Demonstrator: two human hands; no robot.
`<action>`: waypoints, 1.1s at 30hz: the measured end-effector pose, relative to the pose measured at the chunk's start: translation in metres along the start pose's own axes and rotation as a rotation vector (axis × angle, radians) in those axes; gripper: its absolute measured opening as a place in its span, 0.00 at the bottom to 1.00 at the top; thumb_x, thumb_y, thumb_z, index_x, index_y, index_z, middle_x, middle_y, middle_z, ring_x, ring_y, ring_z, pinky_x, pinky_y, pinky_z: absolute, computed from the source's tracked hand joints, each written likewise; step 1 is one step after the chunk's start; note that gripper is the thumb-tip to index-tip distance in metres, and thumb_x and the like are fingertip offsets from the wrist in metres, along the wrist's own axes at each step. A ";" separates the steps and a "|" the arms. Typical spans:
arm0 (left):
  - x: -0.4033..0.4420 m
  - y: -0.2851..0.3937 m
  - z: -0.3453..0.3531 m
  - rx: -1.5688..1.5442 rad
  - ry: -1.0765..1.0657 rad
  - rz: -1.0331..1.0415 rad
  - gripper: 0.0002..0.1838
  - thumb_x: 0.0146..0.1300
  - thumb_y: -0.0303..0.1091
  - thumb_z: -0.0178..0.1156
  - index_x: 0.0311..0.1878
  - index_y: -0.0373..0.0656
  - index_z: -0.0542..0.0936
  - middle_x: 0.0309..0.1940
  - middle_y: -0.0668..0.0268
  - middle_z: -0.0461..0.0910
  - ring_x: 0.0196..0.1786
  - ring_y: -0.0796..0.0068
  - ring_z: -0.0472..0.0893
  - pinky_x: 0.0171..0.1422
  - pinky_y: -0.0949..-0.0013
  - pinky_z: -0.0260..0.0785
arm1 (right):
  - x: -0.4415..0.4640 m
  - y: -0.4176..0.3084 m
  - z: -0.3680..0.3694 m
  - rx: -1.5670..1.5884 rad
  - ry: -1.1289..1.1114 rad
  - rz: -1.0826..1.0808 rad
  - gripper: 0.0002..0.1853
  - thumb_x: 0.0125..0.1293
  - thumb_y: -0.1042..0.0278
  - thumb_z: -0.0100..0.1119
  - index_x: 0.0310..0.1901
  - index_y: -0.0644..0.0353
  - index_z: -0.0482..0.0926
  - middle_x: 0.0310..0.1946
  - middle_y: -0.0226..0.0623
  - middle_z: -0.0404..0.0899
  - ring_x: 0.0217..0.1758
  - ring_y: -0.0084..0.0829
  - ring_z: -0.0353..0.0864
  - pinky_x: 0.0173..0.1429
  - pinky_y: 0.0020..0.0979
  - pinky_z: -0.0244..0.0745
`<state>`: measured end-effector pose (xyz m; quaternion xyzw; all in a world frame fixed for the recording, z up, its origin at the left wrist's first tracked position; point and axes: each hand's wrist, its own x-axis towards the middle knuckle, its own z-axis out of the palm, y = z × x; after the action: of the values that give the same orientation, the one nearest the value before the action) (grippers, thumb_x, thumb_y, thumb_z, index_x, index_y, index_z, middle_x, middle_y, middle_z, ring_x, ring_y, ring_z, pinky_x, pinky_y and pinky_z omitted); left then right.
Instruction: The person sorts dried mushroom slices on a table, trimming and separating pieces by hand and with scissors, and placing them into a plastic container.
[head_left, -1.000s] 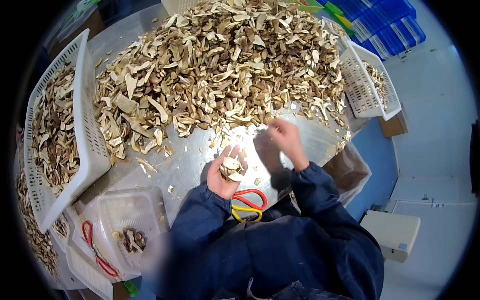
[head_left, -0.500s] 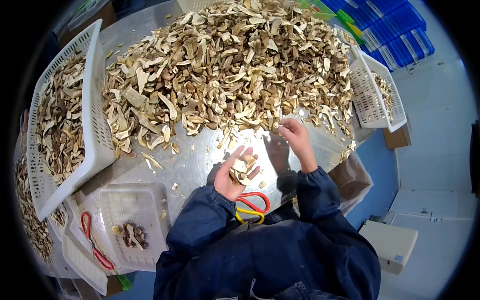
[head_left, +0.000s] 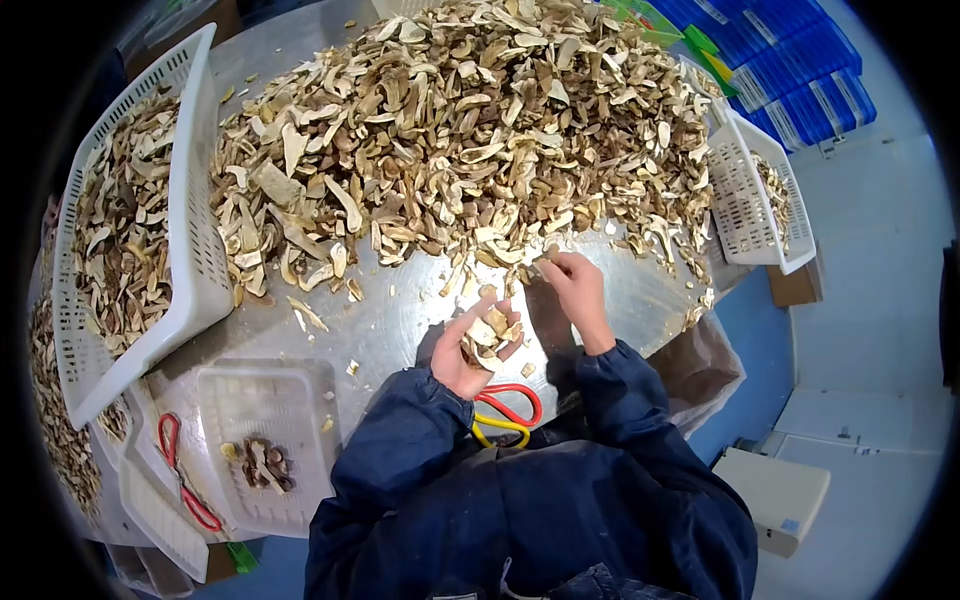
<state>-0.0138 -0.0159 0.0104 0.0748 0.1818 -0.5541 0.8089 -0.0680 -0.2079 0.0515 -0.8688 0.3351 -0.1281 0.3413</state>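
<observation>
A large heap of dried mushroom slices [head_left: 470,130] covers the back of the metal table. Palm up near the table's front, my left hand [head_left: 456,362] is cupped around several pale mushroom slices [head_left: 488,338]. My right hand [head_left: 582,295] is at the heap's front edge, thumb and fingers pinched on a small mushroom slice [head_left: 545,258]. Between my sleeves, close to my body, lie scissors with one red and one yellow handle [head_left: 515,405]; their blades are hidden.
A white perforated basket [head_left: 190,240] full of slices stands at left, another white basket [head_left: 735,190] at right. A clear tray [head_left: 225,500] holds a few dark pieces beside red-handled scissors [head_left: 172,440]. A lined bin [head_left: 715,375] stands below the right edge; blue trays [head_left: 790,60] are stacked behind.
My right hand has moved slightly left and down, and a slice now shows at its fingertips. My left hand stays cupped, its fingers a little more curled around the slices.
</observation>
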 end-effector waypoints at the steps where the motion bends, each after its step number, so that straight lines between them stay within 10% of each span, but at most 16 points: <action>1: 0.000 -0.001 0.000 0.013 0.004 0.001 0.22 0.66 0.38 0.49 0.62 0.45 0.67 0.56 0.58 0.71 0.61 0.57 0.71 0.66 0.53 0.64 | -0.007 -0.002 -0.002 0.107 0.077 0.014 0.11 0.58 0.63 0.61 0.33 0.64 0.82 0.25 0.39 0.80 0.28 0.29 0.77 0.34 0.27 0.69; 6: 0.002 -0.004 -0.002 0.048 -0.035 0.002 0.21 0.69 0.42 0.47 0.63 0.44 0.67 0.56 0.58 0.71 0.61 0.57 0.70 0.67 0.55 0.63 | -0.029 -0.025 -0.022 0.368 -0.308 0.124 0.11 0.61 0.64 0.59 0.35 0.65 0.82 0.25 0.34 0.80 0.30 0.20 0.76 0.36 0.22 0.69; 10: 0.005 -0.006 -0.015 0.047 -0.079 -0.020 0.20 0.71 0.43 0.46 0.61 0.46 0.68 0.54 0.60 0.72 0.57 0.60 0.72 0.62 0.56 0.67 | 0.029 0.013 -0.016 -0.120 0.143 -0.168 0.09 0.58 0.67 0.57 0.38 0.60 0.81 0.32 0.43 0.79 0.36 0.43 0.78 0.40 0.38 0.72; 19: 0.000 -0.002 0.001 0.083 0.031 0.021 0.19 0.71 0.41 0.47 0.62 0.49 0.68 0.57 0.63 0.71 0.60 0.63 0.71 0.63 0.55 0.66 | 0.052 0.030 -0.008 -0.337 0.065 -0.247 0.10 0.58 0.68 0.58 0.41 0.58 0.81 0.33 0.41 0.75 0.38 0.42 0.77 0.39 0.36 0.71; 26: 0.002 -0.001 -0.008 0.134 -0.095 0.007 0.21 0.67 0.30 0.51 0.63 0.49 0.66 0.58 0.61 0.70 0.61 0.62 0.71 0.64 0.58 0.66 | 0.011 0.035 -0.018 0.066 0.075 -0.211 0.12 0.60 0.66 0.59 0.40 0.65 0.81 0.33 0.38 0.79 0.32 0.28 0.77 0.36 0.26 0.71; 29: 0.002 -0.001 -0.010 0.155 -0.106 0.012 0.22 0.66 0.29 0.52 0.63 0.49 0.66 0.58 0.61 0.70 0.61 0.62 0.71 0.63 0.58 0.67 | -0.002 0.023 -0.031 1.075 -0.116 0.166 0.13 0.61 0.67 0.58 0.46 0.65 0.77 0.35 0.38 0.79 0.33 0.29 0.77 0.33 0.26 0.72; 33: 0.002 -0.001 -0.008 0.213 -0.140 0.015 0.22 0.65 0.27 0.52 0.63 0.47 0.66 0.57 0.61 0.71 0.59 0.63 0.72 0.60 0.59 0.70 | -0.011 -0.003 -0.035 1.357 -0.319 0.071 0.16 0.62 0.71 0.57 0.51 0.63 0.70 0.32 0.37 0.78 0.30 0.25 0.78 0.27 0.24 0.70</action>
<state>-0.0163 -0.0153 0.0021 0.1228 0.0645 -0.5680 0.8112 -0.0909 -0.2167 0.0794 -0.4601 0.1550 -0.1685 0.8578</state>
